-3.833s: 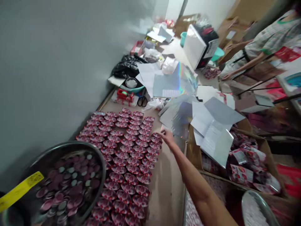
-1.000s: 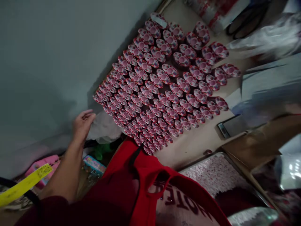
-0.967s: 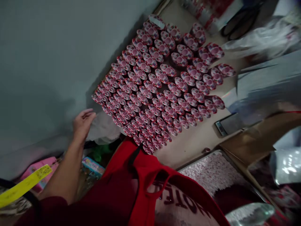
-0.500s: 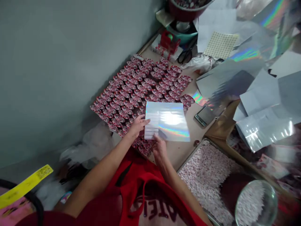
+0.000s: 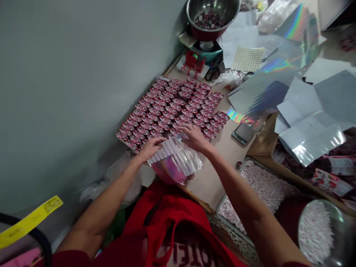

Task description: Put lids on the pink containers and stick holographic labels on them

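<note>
Silver glare crosses the sheet, which hangs tilted over the near end of the pink packs lined up on the desk. At its strip-marked edge, the left hand has its fingers closed on it. Curled over its far edge, the right hand has its fingers bent and slightly spread; whether they pinch it, I cannot tell. Farther back sits a steel bowl of discs; a tray of pale bits lies near the right forearm.
</note>
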The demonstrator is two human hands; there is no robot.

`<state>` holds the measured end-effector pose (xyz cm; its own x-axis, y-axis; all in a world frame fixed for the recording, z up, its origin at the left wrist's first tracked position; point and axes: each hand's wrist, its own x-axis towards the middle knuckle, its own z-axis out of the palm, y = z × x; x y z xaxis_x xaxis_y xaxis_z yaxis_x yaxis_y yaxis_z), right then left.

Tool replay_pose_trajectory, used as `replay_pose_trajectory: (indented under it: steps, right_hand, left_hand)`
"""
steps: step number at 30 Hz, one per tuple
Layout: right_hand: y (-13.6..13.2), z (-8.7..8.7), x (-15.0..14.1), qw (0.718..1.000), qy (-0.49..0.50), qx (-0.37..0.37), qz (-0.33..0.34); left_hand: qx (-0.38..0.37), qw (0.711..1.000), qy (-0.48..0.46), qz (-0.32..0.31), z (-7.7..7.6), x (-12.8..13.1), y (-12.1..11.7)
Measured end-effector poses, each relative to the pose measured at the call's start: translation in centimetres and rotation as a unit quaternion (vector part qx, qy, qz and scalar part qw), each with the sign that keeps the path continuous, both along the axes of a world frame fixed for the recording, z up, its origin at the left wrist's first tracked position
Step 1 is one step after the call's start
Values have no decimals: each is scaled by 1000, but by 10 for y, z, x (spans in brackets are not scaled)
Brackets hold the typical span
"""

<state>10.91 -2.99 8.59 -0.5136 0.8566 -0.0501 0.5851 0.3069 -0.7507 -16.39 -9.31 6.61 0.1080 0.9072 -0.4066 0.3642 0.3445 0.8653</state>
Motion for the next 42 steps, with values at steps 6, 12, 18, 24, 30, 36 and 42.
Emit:
replay_pose_trajectory:
  steps: [6, 12, 18, 24, 30, 36, 42]
  right_hand:
    - [40, -41, -54, 981, 63, -177, 44]
    - [27, -33, -99, 994, -100, 42, -4]
    - [-15, -41, -137, 971, -204, 126, 17]
    - [-57, -44, -125, 971, -187, 147, 20]
    - [-53, -25, -99, 984, -135, 117, -4]
    - [-25, 5, -81, 989, -95, 112, -17]
    - [59, 53, -75, 961, 171, -171, -134]
  left_hand:
    - [32, 997, 51, -51, -8, -23, 29]
    - [21, 997, -7, -79, -32, -47, 52]
    - [-3, 994, -105, -38, -52, -64, 54]
    - [-24, 994, -107, -12, -46, -72, 40]
    - [-1, 998, -59, -29, -20, -55, 38]
    - [31, 999, 18, -34, -26, -33, 53]
    - [44, 998, 34, 43, -55, -20, 94]
